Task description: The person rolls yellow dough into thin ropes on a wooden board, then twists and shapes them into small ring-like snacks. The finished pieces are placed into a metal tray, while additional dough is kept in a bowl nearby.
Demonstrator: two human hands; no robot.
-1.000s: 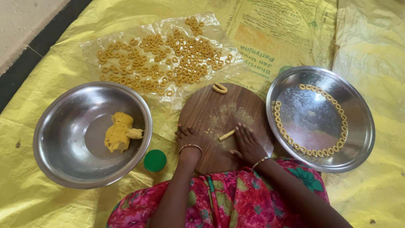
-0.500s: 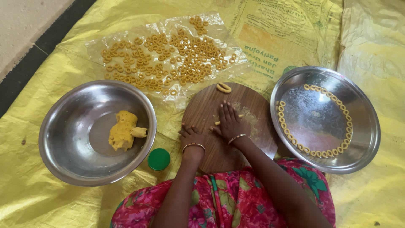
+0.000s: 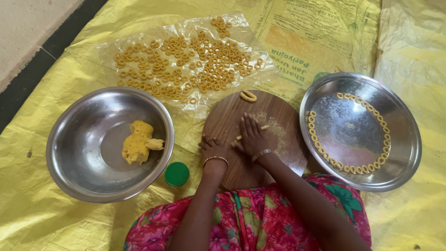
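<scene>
Underneath, yellow sacks [image 3: 60,218] cover the floor, print upside down at the far edge. Bowl [image 3: 69,167] left, plate [image 3: 409,139] right, board [image 3: 223,121] between. Right hand [image 3: 253,137] lies flat, fingers released, on a dough strip [image 3: 264,127]; left hand [image 3: 213,148] rests curled on the board's near edge.

Both hands [image 3: 234,142] flat on dough strip [image 3: 253,132], round wooden board [image 3: 283,158].

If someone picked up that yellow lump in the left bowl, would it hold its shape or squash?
The yellow dough lump would probably squash: its surface looks soft, pitted and torn. A small piece beside it suggests it pulls apart easily. Lying flat in the steel bowl, it seems unlikely to roll.
</scene>
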